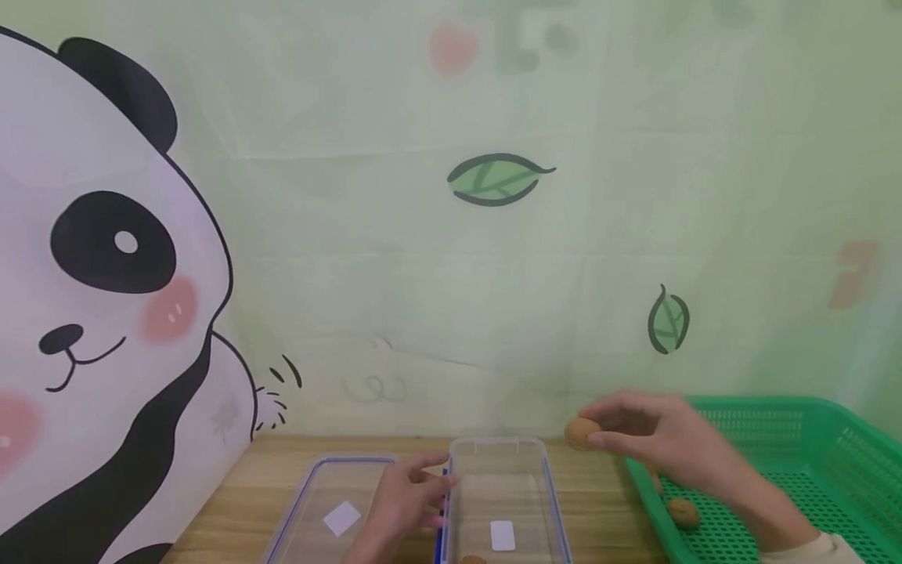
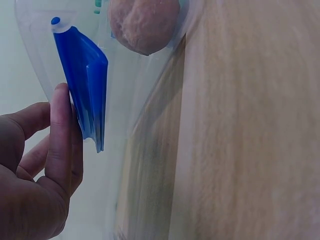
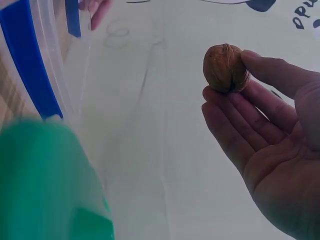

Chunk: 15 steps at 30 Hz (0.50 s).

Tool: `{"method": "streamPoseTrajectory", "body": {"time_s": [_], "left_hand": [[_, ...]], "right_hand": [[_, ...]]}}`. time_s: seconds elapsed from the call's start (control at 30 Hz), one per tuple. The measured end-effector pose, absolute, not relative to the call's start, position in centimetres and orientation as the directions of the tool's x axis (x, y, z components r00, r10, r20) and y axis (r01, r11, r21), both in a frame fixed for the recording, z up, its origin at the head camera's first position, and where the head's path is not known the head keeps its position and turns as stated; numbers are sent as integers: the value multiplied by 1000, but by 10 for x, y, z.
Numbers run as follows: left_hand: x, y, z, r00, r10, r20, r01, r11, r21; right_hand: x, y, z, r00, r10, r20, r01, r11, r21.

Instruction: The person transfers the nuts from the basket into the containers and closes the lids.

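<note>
My right hand pinches a brown walnut between thumb and fingers, raised between the clear box and the green basket. In the right wrist view the walnut shows its seam, thumb on top and fingertips beneath. A clear plastic box with a white label stands uncovered on the table. Its left side is touched by my left hand, fingers fairly straight beside the blue latch, which hangs down. Inside the box, at its near end, lies another walnut, mostly cut off in the head view.
To the right stands a green plastic basket with a walnut near its left wall; part of another shows behind the rim. A clear lid with a blue seal lies left of the box. Behind the wooden table hangs a panda-printed cloth.
</note>
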State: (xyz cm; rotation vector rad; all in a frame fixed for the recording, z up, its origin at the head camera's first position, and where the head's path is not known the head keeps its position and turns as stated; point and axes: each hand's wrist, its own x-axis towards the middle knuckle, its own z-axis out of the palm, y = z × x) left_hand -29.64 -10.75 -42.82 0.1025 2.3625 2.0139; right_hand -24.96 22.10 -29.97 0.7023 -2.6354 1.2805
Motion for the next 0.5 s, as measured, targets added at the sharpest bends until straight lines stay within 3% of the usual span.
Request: {"method": "streamPoseTrajectory", "body": {"time_s": [0.23, 0.5], "left_hand": [[-295, -107, -427, -997, 83, 11, 24, 153, 988], [-296, -107, -426, -997, 77, -6, 6, 151, 989]], "right_hand": [[-244, 203, -316, -843, -451, 294, -480, 383, -789], [-243, 185, -337, -792, -526, 309, -526, 333, -782]]}}
